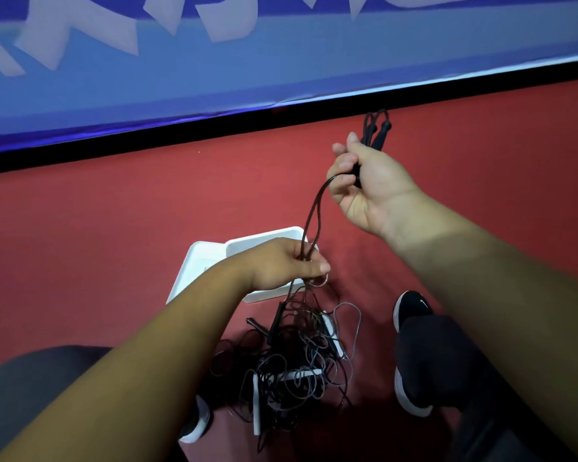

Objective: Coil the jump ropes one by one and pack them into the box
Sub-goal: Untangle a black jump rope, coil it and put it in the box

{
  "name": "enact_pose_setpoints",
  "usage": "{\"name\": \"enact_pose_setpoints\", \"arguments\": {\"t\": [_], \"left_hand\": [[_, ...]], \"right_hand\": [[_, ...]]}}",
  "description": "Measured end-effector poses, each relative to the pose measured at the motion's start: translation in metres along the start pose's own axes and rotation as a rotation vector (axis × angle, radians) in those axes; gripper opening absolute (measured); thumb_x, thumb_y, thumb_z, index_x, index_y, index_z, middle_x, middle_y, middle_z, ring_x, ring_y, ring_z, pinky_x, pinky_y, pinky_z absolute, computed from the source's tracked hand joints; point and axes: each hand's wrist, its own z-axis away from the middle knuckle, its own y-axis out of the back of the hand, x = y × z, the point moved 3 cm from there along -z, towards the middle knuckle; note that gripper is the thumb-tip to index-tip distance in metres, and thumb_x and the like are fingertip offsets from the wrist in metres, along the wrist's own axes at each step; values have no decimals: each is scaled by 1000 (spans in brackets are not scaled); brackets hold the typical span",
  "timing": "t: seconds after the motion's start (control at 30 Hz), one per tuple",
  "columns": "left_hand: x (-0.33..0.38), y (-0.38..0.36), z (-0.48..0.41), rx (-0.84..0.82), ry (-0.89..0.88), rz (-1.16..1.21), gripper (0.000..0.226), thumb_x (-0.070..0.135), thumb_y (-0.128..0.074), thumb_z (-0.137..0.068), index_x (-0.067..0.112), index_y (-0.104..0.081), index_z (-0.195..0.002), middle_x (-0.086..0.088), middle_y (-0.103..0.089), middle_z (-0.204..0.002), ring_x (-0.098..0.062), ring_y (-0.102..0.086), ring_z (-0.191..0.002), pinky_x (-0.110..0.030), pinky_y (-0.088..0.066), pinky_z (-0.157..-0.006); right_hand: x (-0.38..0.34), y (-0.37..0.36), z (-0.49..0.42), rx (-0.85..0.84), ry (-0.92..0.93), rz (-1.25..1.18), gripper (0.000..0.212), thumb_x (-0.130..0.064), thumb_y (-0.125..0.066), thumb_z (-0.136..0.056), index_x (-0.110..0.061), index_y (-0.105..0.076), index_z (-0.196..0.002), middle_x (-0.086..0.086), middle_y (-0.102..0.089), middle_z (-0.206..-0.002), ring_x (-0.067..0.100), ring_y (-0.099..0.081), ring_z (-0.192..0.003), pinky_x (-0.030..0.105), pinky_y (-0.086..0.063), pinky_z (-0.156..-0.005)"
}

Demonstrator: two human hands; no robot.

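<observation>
big blue banner (281, 61) runs along the back, red floor (114, 228) below it. on the floor btwn the person's shoes (411, 308) sits a tangled pile of ropes (297, 368), dark cords looped over each other w/ a few white handles (257, 405) poking out. just beyond the pile is the white box (264, 236), open, its lid (197, 261) lying against its left side. the left arm hides most of the inside, so can't tell if anything is packed.

right hand (371, 185) is raised well above the floor, fingers curled round a pair of black handles (377, 128) whose tips stick up past the knuckles. the black rope (311, 215) drops from that fist as a doubled strand to the left hand (281, 261), which pinches both strands btwn thumb and fingers just over the box edge. below the pinch the cord runs on into the pile.

risks, as i judge them:
- the lower end is prob threaded thru other loops, so a hard pull up would drag the whole heap or cinch a knot.
- if the left pinch slackens, the strands slide unevenly and the coil comes out lopsided.
- coiling before the tail is free would wrap a neighbour's cord in w/ it.
- a dragged heap could also knock the box or lid aside.
</observation>
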Motion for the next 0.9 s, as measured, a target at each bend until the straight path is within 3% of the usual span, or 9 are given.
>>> {"name": "enact_pose_setpoints", "arguments": {"t": [0.07,0.17,0.27,0.37,0.47,0.53,0.67,0.77,0.9], "left_hand": [[-5,3,1,13,37,-117,27,44,-68,-100,19,-75,-108,-2,-78,-93,-10,-70,-89,-32,-53,-96],[-6,10,7,56,122,-273,51,69,-48,-99,26,-74,-108,-1,-77,-78,-13,-72,-86,-32,-47,-90],[-4,18,11,124,163,-169,75,85,-30,-94,29,-80,-97,-7,-65,-66,-14,-69,-71,-36,-50,-88],[-6,25,12,111,139,-153,55,74,-50,-96,29,-82,-93,-13,-69,-80,-17,-67,-67,-33,-50,-79],[-16,28,15,49,164,-162,27,51,-74,-86,25,-81,-90,7,-76,-89,-21,-70,-75,-38,-60,-87],[-20,28,19,26,230,-198,27,49,-74,-74,26,-78,-87,12,-79,-96,-23,-75,-83,-41,-58,-98],[-25,32,30,29,332,-337,23,25,-65,-90,31,-76,-110,22,-76,-82,-5,-70,-91,-28,-52,-90],[-41,36,36,2,394,-488,21,29,-65,-92,37,-74,-109,16,-77,-85,-4,-68,-98,-27,-51,-93],[-57,41,43,12,397,-660,18,40,-60,-103,26,-71,-104,9,-76,-88,-15,-68,-94,-31,-50,-86]], "right_hand": [[-2,4,-3,31,33,0,24,-31,-59,-110,-9,-60,-103,-6,-44,-62,4,-43,-48,16,-36,-41],[-8,13,-11,106,96,12,25,-32,-56,-111,-9,-59,-100,-6,-44,-61,5,-43,-47,18,-36,-41],[-15,24,-19,237,187,87,26,-30,-55,-112,-10,-57,-95,-5,-43,-60,7,-43,-45,20,-36,-41],[-17,33,-22,356,270,206,30,-27,-54,-113,-11,-55,-88,-3,-44,-63,10,-46,-45,21,-38,-44],[-15,38,-22,400,302,269,25,-27,-52,-113,-10,-54,-95,-1,-45,-67,10,-47,-44,22,-41,-45],[-12,38,-23,400,316,289,22,-27,-52,-113,-9,-54,-101,0,-46,-69,9,-47,-43,22,-42,-45],[-9,37,-26,385,362,345,23,-29,-53,-112,-10,-54,-100,1,-48,-70,10,-49,-45,24,-45,-46],[-9,36,-29,375,410,382,24,-30,-52,-112,-12,-52,-96,1,-48,-70,10,-50,-46,25,-45,-46],[-7,34,-29,380,407,392,22,-29,-52,-113,-10,-51,-101,1,-48,-70,9,-51,-46,26,-47,-47]]}}
